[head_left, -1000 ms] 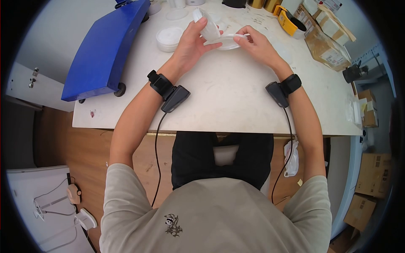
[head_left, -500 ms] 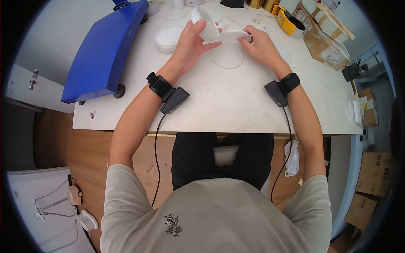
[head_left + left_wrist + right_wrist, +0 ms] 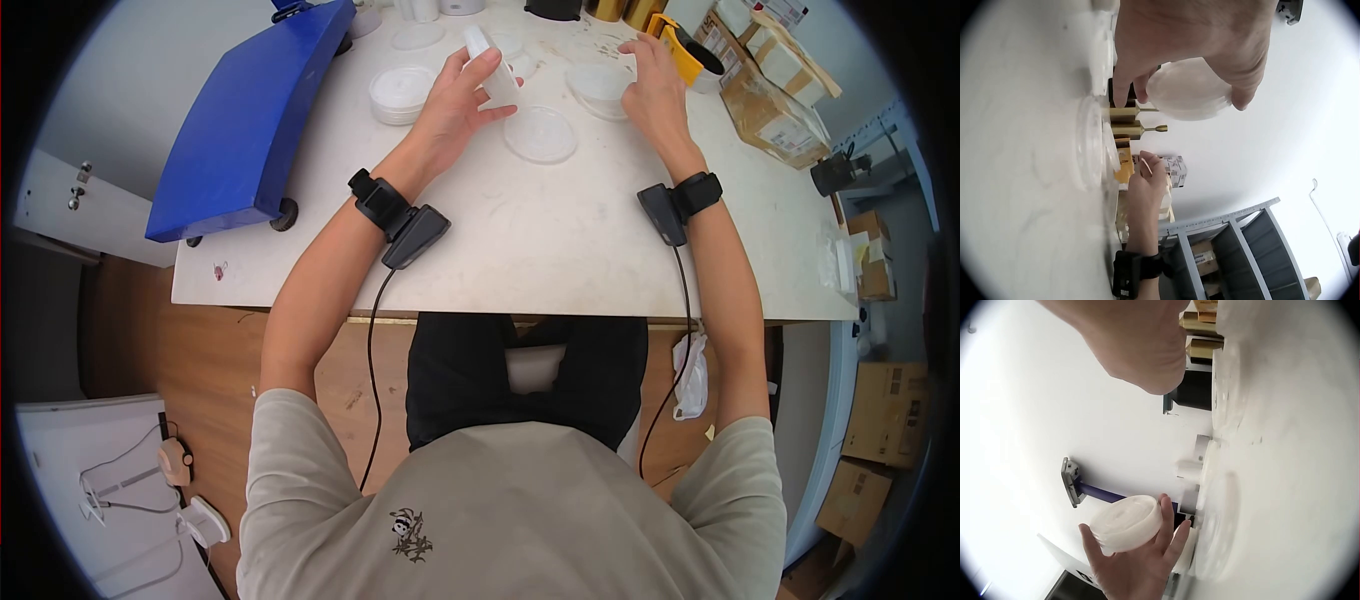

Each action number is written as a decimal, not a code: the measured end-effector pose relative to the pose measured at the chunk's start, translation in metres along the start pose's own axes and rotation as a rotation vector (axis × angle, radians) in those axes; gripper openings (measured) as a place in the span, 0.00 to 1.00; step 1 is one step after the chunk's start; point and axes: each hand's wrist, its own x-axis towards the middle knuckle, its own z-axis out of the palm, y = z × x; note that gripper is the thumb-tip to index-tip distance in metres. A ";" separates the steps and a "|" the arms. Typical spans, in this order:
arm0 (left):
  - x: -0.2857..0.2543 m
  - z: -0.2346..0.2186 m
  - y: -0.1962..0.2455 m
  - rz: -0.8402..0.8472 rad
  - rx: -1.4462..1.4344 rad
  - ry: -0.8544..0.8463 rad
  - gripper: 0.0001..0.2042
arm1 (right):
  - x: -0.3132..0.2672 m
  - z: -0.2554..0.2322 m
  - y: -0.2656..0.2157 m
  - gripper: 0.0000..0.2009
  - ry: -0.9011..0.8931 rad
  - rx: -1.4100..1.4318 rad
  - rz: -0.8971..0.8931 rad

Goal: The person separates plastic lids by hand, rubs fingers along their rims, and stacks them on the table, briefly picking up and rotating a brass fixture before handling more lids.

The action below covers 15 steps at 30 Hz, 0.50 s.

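Note:
The left hand (image 3: 455, 105) grips a tilted stack of round clear lids (image 3: 490, 68) between thumb and fingers, above the table; the right wrist view shows the stack (image 3: 1125, 524) in that hand (image 3: 1135, 569). The right hand (image 3: 657, 95) is lifted at the right edge of some clear lids (image 3: 597, 84) lying on the table, its fingers loosely bent. Nothing is plainly seen in it; its fingertips are partly hidden. One flat clear lid (image 3: 540, 135) lies between the hands, nearer the body. A stack of lids (image 3: 400, 92) stands left of the left hand.
A blue metal machine (image 3: 250, 120) stands on the left of the white table (image 3: 540, 240). At the back right are a yellow and black tool (image 3: 684, 50) and taped cardboard boxes (image 3: 775, 115). Another clear lid (image 3: 418, 36) and white containers (image 3: 420, 10) are at the back.
The right hand has let go of the lids, which now lie on the table, and has moved right. The flat lid has come into view between the hands. The left hand's stack has turned more edge-on.

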 end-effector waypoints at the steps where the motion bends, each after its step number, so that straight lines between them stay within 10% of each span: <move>1: -0.001 0.001 0.000 -0.036 0.008 0.028 0.26 | 0.003 -0.004 -0.005 0.18 0.000 0.001 -0.001; 6: -0.001 0.003 0.000 -0.106 0.005 0.050 0.25 | 0.006 -0.031 -0.050 0.17 -0.563 0.724 -0.211; 15: 0.002 0.001 -0.005 -0.054 0.012 0.042 0.29 | -0.008 -0.021 -0.055 0.22 -0.606 0.395 -0.142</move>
